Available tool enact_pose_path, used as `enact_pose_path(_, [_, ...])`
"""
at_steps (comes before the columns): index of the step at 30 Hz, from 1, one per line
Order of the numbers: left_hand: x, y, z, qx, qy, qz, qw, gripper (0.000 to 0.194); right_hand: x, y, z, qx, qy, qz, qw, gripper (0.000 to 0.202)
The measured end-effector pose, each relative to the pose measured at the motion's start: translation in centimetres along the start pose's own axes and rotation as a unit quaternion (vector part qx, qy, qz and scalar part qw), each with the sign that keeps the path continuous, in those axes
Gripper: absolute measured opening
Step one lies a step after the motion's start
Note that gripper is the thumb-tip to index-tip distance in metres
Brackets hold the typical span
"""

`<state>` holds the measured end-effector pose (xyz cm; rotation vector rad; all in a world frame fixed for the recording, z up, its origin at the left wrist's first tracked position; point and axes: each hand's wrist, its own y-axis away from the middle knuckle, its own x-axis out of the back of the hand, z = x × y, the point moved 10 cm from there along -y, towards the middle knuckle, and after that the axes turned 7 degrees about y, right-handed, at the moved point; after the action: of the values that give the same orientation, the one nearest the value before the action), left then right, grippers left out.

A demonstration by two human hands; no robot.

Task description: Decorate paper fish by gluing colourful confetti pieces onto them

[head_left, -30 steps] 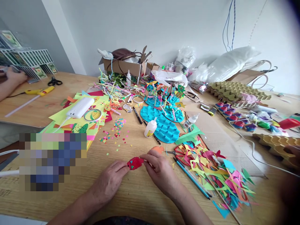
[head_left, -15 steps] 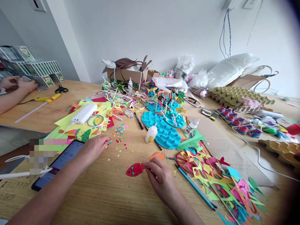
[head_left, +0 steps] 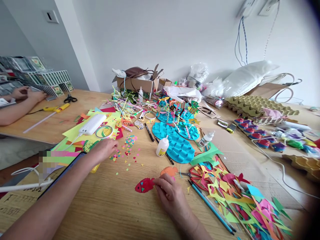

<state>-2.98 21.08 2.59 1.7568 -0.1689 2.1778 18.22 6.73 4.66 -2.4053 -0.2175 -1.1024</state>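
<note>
My right hand (head_left: 172, 195) pinches the tail of a red paper fish (head_left: 144, 185), which lies on the wooden table and has a black line and small green triangles near its head. An orange paper shape (head_left: 169, 171) is partly behind that hand. My left hand (head_left: 106, 149) is reaching to the edge of the scattered paper confetti (head_left: 130, 141), its fingers drawn together; whatever is between them is hidden. A white glue bottle (head_left: 162, 146) stands upright between the hands, beside a blue scalloped oval base (head_left: 178, 146).
Coloured paper scraps (head_left: 232, 193), scissors with red handles (head_left: 197, 176) and blue pencils (head_left: 211, 206) lie to the right. A white power bank (head_left: 92, 124) rests on yellow paper. My left forearm partly covers a phone (head_left: 72, 163). Another person's hands (head_left: 35, 95) are at far left.
The view has shifted slightly, so the table appears a little lower. My left hand has moved slightly forward, its forearm covering more of the phone. My right hand still holds the fish tail.
</note>
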Motion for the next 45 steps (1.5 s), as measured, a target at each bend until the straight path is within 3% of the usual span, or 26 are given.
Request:
enact_pose_path(4, [-0.5,-1.3,-0.5,-0.001,0.001,-0.003,1.000,0.015,-0.3,0.0,0.0,-0.003,-0.012,-0.009,1.000,0.019])
enact_pose_path(15, [-0.4,-2.4,2.5,-0.026,0.013,-0.014,0.999,0.014,-0.4,0.1,0.3,-0.012,-0.024,-0.020,0.999,0.020])
enact_pose_path(21, [-0.6,-3.0,2.2,-0.034,0.018,-0.018,0.999,0.014,-0.5,0.1,0.5,-0.015,-0.021,-0.023,0.999,0.020])
enact_pose_path(26, [-0.5,-3.1,1.7,-0.037,0.010,-0.014,0.999,0.016,-0.5,0.1,0.7,-0.016,-0.023,-0.027,0.999,0.020])
enact_pose_path(36, [-1.1,-3.1,4.5,-0.041,-0.032,0.002,0.999,0.012,-0.6,0.1,1.0,-0.021,-0.011,-0.040,0.999,0.021])
enact_pose_path(45, [-1.1,-2.9,5.0,-0.013,-0.027,0.004,1.000,0.014,-0.6,0.2,1.1,-0.019,-0.001,-0.044,0.999,0.023])
